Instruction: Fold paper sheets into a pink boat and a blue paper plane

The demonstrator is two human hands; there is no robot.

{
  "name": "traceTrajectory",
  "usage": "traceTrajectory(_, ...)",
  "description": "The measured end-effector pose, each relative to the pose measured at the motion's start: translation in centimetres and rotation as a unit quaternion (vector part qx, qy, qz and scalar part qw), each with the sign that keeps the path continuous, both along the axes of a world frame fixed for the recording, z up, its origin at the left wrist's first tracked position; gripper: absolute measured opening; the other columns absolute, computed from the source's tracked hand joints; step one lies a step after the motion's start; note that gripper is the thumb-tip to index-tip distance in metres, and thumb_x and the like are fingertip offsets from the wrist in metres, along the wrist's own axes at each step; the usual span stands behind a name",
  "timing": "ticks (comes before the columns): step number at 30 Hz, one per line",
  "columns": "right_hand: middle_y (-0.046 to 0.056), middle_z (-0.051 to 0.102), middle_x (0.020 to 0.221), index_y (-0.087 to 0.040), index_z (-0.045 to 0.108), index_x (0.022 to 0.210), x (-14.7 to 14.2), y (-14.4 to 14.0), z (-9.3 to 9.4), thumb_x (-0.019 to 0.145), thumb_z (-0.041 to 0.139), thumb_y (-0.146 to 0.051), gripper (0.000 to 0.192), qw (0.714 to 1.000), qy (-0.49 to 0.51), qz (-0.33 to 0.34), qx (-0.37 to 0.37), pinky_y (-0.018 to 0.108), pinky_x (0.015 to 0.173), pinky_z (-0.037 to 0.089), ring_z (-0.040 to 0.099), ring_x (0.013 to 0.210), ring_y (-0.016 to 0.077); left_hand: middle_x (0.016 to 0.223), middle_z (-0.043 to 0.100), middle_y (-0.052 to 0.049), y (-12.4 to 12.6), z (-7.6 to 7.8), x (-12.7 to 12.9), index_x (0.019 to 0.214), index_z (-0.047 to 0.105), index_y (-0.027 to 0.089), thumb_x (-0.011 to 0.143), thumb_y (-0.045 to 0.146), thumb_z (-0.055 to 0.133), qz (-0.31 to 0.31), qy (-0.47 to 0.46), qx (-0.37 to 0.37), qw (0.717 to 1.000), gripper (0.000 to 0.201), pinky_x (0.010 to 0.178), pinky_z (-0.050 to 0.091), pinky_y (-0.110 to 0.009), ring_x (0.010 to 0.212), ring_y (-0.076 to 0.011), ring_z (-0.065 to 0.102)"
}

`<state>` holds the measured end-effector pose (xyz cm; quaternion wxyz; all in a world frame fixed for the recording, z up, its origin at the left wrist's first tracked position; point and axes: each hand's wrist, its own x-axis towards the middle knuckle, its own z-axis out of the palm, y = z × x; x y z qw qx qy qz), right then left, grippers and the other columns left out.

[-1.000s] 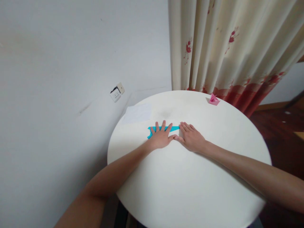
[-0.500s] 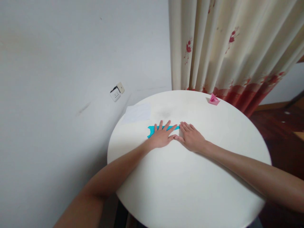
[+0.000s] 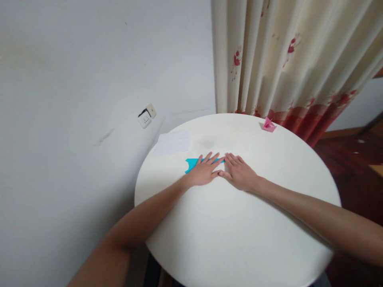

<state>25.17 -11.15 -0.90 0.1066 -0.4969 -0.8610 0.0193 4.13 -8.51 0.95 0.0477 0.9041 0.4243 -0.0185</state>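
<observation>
A folded strip of turquoise paper (image 3: 191, 163) lies flat on the round white table (image 3: 239, 239), a little left of the middle. My left hand (image 3: 205, 172) lies palm down on it, fingers spread and pointing right along the strip. My right hand (image 3: 237, 172) lies flat beside it, fingers together, covering the strip's right end. The thumbs of both hands touch. Most of the paper is hidden under my hands; only its left end and top edge show.
A small pink folded paper figure (image 3: 269, 125) sits at the table's far edge. A white sheet (image 3: 172, 142) lies at the far left rim. A flowered curtain (image 3: 284, 59) hangs behind, and a wall socket (image 3: 146, 117) is on the white wall at left.
My left hand's fingers have swung rightward along the turquoise strip, toward my right hand. My right hand has stayed where it was.
</observation>
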Motion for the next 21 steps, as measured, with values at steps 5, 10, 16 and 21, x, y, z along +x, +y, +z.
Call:
traceTrajectory(5,0.026,0.028,0.159,0.003,0.032,0.152,-0.1,0.0,0.0,0.098,0.009,-0.068,0.092,1.000,-0.007,-0.008,-0.001,0.049,0.120,0.023,0.024,0.150,0.0327,0.168,0.008,0.000,0.1,0.0,-0.1,0.159,0.010,0.038,0.103,0.058,0.026,-0.004,-0.008,0.001,1.000,0.062,0.120,0.012,-0.062,0.154,-0.0306,0.006)
traceTrajectory(10,0.025,0.029,0.159,0.004,0.033,0.152,-0.1,0.0,0.0,0.098,0.007,-0.068,0.093,1.000,-0.009,-0.018,0.001,0.050,0.120,0.023,0.024,0.150,0.0335,0.168,0.010,0.000,0.3,-0.4,-0.2,0.159,0.012,0.039,0.102,0.061,0.025,0.000,-0.012,0.003,1.000,0.062,0.119,0.013,-0.063,0.154,-0.0306,0.007)
traceTrajectory(16,0.026,0.031,0.158,0.003,0.035,0.151,0.4,0.4,-0.3,0.098,0.009,-0.067,0.092,0.999,-0.008,-0.048,0.006,0.051,0.119,0.023,0.025,0.149,0.0340,0.167,0.012,0.001,0.1,-0.4,-0.2,0.158,0.017,0.037,0.101,0.064,0.020,-0.001,-0.019,0.002,1.000,0.063,0.121,0.012,-0.060,0.154,-0.0296,0.007)
traceTrajectory(21,0.027,0.030,0.158,0.004,0.034,0.151,0.9,0.7,-0.4,0.097,0.009,-0.067,0.092,0.996,-0.016,-0.089,-0.002,0.052,0.119,0.022,0.025,0.149,0.0361,0.167,0.013,0.002,-0.2,-0.1,-0.2,0.158,0.019,0.038,0.101,0.064,0.020,0.004,-0.022,-0.005,1.000,0.062,0.121,0.013,-0.059,0.154,-0.0287,0.009)
